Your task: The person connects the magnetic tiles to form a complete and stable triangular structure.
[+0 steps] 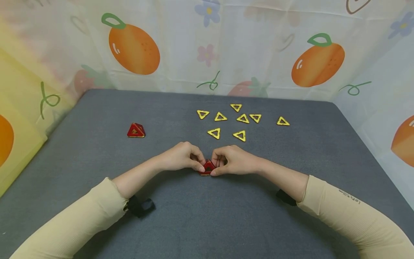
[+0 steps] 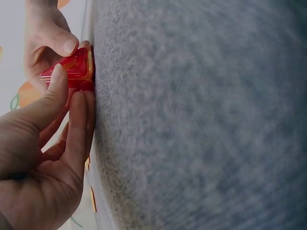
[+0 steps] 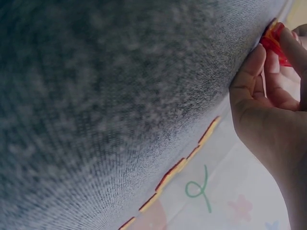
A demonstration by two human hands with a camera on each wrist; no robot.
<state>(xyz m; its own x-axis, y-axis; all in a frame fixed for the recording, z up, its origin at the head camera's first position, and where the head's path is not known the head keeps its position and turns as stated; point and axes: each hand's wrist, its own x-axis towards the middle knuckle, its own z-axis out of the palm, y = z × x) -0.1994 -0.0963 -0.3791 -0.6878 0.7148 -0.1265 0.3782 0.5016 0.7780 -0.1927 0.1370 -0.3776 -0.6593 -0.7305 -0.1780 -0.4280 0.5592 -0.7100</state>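
A small red triangular block (image 1: pixel 208 167), shaped like a pyramid with yellowish edges, stands on the dark cloth in front of the person. From its left side the left hand (image 1: pixel 185 157) pinches it between thumb and curled fingers. The right hand (image 1: pixel 237 160) grips the opposite side in the same way. Up close in the left wrist view, the left thumb presses a slanted face of the red block (image 2: pixel 79 67). Fingers of both hands cover part of the block, as the right wrist view also shows at the block (image 3: pixel 273 42).
A second red pyramid (image 1: pixel 136 130) stands at the left. Several flat yellow triangle frames (image 1: pixel 240 135) lie scattered beyond the hands, one farther right (image 1: pixel 283 121). Behind the grey table (image 1: pixel 207 223) hangs a fruit-patterned curtain (image 1: pixel 181 46).
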